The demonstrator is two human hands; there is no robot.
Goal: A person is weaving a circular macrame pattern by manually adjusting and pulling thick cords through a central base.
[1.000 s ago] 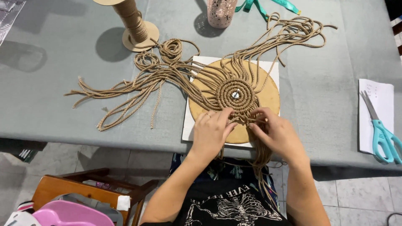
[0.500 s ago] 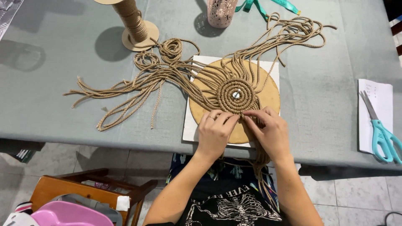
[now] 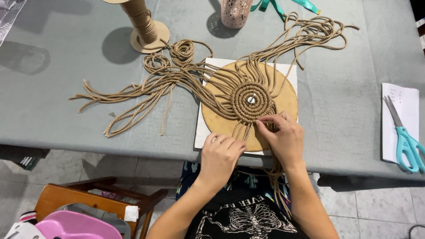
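Observation:
A round knotted coil of tan cord [image 3: 251, 101] sits pinned at the middle of a round wooden disc [image 3: 288, 99], which lies on a white square board [image 3: 200, 132]. Many loose cord strands [image 3: 146, 90] fan out left and to the upper right. My right hand [image 3: 283, 139] pinches cords at the coil's lower right edge. My left hand [image 3: 221, 157] is at the board's near edge, fingers curled around a cord strand that runs down toward my lap.
A grey cloth covers the table [image 3: 345, 128]. A cord spool on a wooden stand [image 3: 144, 26] is at the back left, a pink perforated cup [image 3: 233, 13] and teal ribbon [image 3: 283, 6] at the back. Teal scissors [image 3: 405, 139] lie on white paper [image 3: 398, 106] at right. A wooden chair [image 3: 88, 199] stands below left.
My left hand has pulled back from the coil toward the table's near edge. My right hand has shifted up slightly to the coil's lower right rim.

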